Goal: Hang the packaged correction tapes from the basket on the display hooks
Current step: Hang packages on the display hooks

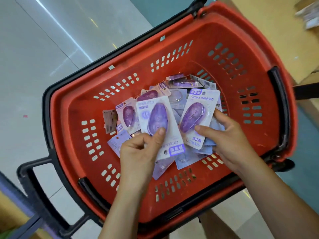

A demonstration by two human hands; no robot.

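A red plastic basket (pixel 233 40) with black rim and handles fills the view. On its floor lies a pile of several packaged correction tapes (pixel 174 99), purple cases on pale blister cards. My left hand (pixel 139 152) pinches one package (pixel 156 118), thumb pressed on the purple case, card upside down. My right hand (pixel 227 140) grips another package (pixel 198 114) at its lower edge, thumb on the front and fingers behind. Both hands are inside the basket above the pile. No display hooks are in view.
The basket stands on a pale glossy tiled floor (pixel 34 57). A black handle (pixel 34 171) juts out at the lower left. A tan shelf or counter surface (pixel 276 23) lies at the upper right, with blurred papers at its far corner.
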